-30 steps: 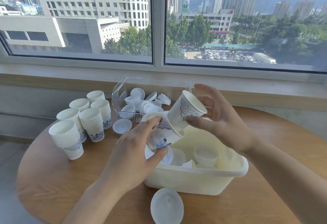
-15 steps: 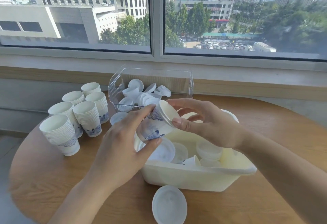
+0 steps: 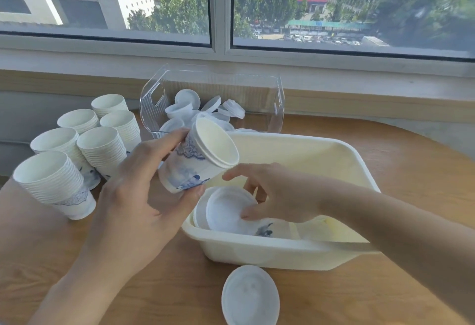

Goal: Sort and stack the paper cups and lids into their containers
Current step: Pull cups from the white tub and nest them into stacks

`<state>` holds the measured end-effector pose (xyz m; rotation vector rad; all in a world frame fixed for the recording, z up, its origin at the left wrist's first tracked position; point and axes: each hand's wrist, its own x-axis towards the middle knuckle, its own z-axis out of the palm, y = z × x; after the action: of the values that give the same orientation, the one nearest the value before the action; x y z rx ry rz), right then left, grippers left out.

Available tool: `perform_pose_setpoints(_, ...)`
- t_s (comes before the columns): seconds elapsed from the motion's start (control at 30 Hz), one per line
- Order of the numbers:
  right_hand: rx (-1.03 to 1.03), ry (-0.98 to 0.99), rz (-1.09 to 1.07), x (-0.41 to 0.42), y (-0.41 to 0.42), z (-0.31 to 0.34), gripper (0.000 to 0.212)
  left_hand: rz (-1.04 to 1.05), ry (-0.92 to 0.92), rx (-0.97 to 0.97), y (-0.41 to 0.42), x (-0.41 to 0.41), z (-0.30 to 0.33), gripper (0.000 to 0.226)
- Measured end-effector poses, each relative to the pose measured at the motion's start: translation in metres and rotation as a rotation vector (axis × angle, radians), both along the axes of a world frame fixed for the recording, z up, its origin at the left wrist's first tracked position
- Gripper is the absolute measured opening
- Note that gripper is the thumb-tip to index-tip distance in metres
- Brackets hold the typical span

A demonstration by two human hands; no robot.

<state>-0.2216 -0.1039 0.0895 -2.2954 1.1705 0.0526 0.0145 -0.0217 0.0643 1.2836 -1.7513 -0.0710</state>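
The left hand [image 3: 138, 191] grips a short nested stack of paper cups [image 3: 198, 160], white with a blue print, tilted so the open mouth faces up and to the right; the fingers curl over the upper side of the cup wall and the thumb presses against the base from below, so the stack lies crosswise in the grasp, held above the near left corner of the cream plastic tub [image 3: 257, 250]. The right hand [image 3: 277, 193] reaches down into that tub with its forefinger stretched out toward the cup stack's lower rim, just short of it, while the thumb lies on a white lid [image 3: 226, 209] that leans against the tub's left wall; the other fingers are bent behind the lid, and whether they actually clasp it cannot be told. Another cup with a blue mark [image 3: 264, 229] lies blurred on the tub floor beneath the wrist. Behind the tub stands a clear plastic bin [image 3: 151, 98] holding a loose heap of white lids [image 3: 187, 98]. To the left, six stacks of cups [image 3: 102, 152] stand upright close together on the wooden table [image 3: 385, 144]. One single lid [image 3: 250, 296] lies flat on the table just in front of the tub.
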Motion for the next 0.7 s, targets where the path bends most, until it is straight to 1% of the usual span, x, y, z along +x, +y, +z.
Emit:
perform_pose_setpoints(0.13, -0.126, 0.014, -0.082, -0.021, -0.012, 0.011, 0.053, -0.02, 0.016, -0.046, -0.001, 0.004, -0.002, 0.067)
perform_pose_setpoints(0.23, -0.309, 0.133, -0.124, -0.038, -0.016, 0.017, 0.055, -0.005, 0.018, -0.059, -0.003, 0.009, -0.002, 0.065)
perform_pose_setpoints(0.3, -0.39, 0.138, -0.078, -0.038, -0.013, 0.018, 0.057, 0.001, 0.014, -0.055, -0.006, 0.01, -0.002, 0.065)
perform_pose_setpoints(0.33, -0.371, 0.092, -0.018, -0.035, -0.01, 0.018, 0.056, -0.004, 0.008, -0.053, -0.008, 0.009, -0.002, 0.064)
perform_pose_setpoints(0.4, -0.252, -0.004, 0.141, -0.027, -0.004, 0.016, 0.056, -0.013, -0.006, -0.058, -0.011, 0.006, -0.003, 0.063)
perform_pose_setpoints(0.47, -0.153, -0.015, 0.247, -0.018, 0.0, 0.01, 0.059, -0.021, -0.012, -0.064, -0.013, 0.003, -0.003, 0.064)
perform_pose_setpoints(0.53, -0.117, 0.025, 0.284, -0.01, 0.002, 0.001, 0.061, -0.025, -0.016, -0.067, -0.015, 0.0, -0.002, 0.065)
perform_pose_setpoints(0.63, -0.082, 0.05, 0.291, -0.007, 0.002, -0.006, 0.047, -0.04, -0.022, -0.058, -0.017, -0.005, -0.002, 0.065)
perform_pose_setpoints(0.7, -0.092, 0.028, 0.228, -0.015, -0.001, -0.001, 0.04, -0.051, -0.021, -0.051, -0.018, -0.007, -0.002, 0.065)
